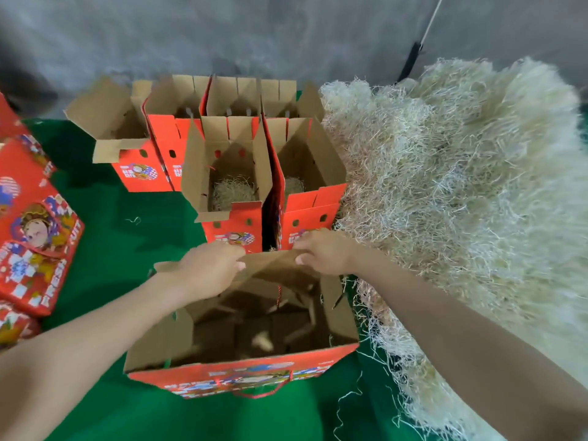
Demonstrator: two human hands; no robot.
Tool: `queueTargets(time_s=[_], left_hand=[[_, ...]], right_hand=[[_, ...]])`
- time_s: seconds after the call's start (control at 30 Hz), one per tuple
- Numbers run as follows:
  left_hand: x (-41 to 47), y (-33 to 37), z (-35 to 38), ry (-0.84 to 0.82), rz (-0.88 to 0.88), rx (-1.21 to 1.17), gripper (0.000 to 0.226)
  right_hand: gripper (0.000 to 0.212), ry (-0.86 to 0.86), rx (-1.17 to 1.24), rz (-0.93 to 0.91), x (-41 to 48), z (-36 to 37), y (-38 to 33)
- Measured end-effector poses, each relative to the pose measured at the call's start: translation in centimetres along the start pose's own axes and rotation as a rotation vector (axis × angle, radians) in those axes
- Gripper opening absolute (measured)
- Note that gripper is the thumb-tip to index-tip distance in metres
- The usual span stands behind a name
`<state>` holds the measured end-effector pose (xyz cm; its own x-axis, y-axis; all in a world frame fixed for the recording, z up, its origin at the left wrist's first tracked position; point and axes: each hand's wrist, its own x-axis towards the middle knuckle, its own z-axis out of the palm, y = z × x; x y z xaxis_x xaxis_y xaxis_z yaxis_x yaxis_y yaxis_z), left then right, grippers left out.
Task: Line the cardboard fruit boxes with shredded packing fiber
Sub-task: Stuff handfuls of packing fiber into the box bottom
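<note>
Matt cardboard boxes [241, 313]; wiry fiber [461, 186]

A rough grey concrete wall [286, 33] is running across the top of the view, looking mottled and darkening toward its left end. A bright green sheet [105, 224] is covering the ground below, lying flat and reaching back to the foot of the wall. At upper right, a thin white cord [433, 17] is slanting down across the wall and joining a black piece [410, 63].
</note>
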<state>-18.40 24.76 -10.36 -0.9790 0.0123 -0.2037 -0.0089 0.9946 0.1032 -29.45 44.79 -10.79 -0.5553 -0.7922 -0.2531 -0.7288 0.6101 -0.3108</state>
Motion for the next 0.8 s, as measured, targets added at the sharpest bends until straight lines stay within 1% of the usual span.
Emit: queueTargets(time_s=[0.07,0.17,0.23,0.27,0.33,0.4,0.43,0.47,0.5,0.53,0.57,0.6,0.63,0.67,0.7,0.73,0.77,0.8], left_hand=[[0.4,-0.3,0.0,-0.053,0.02,0.016,0.023],[1.1,0.0,-1.2,-0.197,0.076,0.05,0.015],[1.9,1.0,-2.1,-0.255,0.105,0.053,0.022],[2.4,1.8,-2.5,-0.219,0.118,-0.005,0.023],[3.4,4.5,-3.4,-0.052,0.158,-0.21,0.023],[4.7,7.6,-4.1,0.119,0.206,-0.392,0.026],[5.4,9.3,-4.4,0.177,0.228,-0.468,0.025],[6.2,10.9,-4.6,0.21,0.246,-0.534,0.023],[7.0,12.4,-4.8,0.226,0.262,-0.579,0.021],[7.8,14.0,-5.0,0.223,0.272,-0.614,0.02],[8.5,15.4,-5.2,0.205,0.281,-0.644,0.021],[9.2,16.9,-5.4,0.18,0.29,-0.688,0.023],[9.9,18.2,-5.6,0.152,0.303,-0.734,0.027],[10.4,19.6,-6.0,0.129,0.314,-0.77,0.032],[11.0,20.7,-6.2,0.122,0.319,-0.786,0.04],[11.6,21.7,-6.4,0.116,0.315,-0.794,0.051],[12.2,22.5,-6.5,0.103,0.307,-0.807,0.066],[12.7,23.2,-6.6,0.069,0.295,-0.822,0.082]], right_hand=[[0.021,-0.028,0.017,-0.006,-0.4,-0.1,-0.2],[0.027,-0.045,0.075,-0.006,-1.7,-0.2,-0.3],[0.032,0.067,0.122,0.0,-3.4,-0.6,0.0],[0.035,0.148,0.155,0.025,-4.4,-1.1,0.4],[0.038,0.337,0.207,0.096,-6.8,-2.4,1.9],[0.041,0.554,0.145,0.227,-9.4,-3.8,4.5],[0.049,0.637,0.055,0.324,-10.8,-4.5,6.1],[0.064,0.664,-0.057,0.443,-12.3,-5.2,8.0],[0.084,0.62,-0.151,0.565,-13.8,-5.8,10.1],[0.105,0.529,-0.201,0.667,-15.2,-6.1,12.2],[0.121,0.434,-0.215,0.741,-16.5,-6.1,14.1],[0.131,0.356,-0.213,0.792,-17.6,-5.7,15.8],[0.137,0.304,-0.212,0.827,-18.4,-5.1,17.1],[0.138,0.279,-0.216,0.851,-18.8,-4.4,18.2],[0.135,0.284,-0.207,0.871,-18.9,-3.7,18.9],[0.126,0.326,-0.169,0.886,-18.8,-3.2,19.5],[0.11,0.404,-0.096,0.892,-18.5,-3.1,19.8],[0.092,0.521,0.0,0.882,-18.2,-3.3,20.1]])
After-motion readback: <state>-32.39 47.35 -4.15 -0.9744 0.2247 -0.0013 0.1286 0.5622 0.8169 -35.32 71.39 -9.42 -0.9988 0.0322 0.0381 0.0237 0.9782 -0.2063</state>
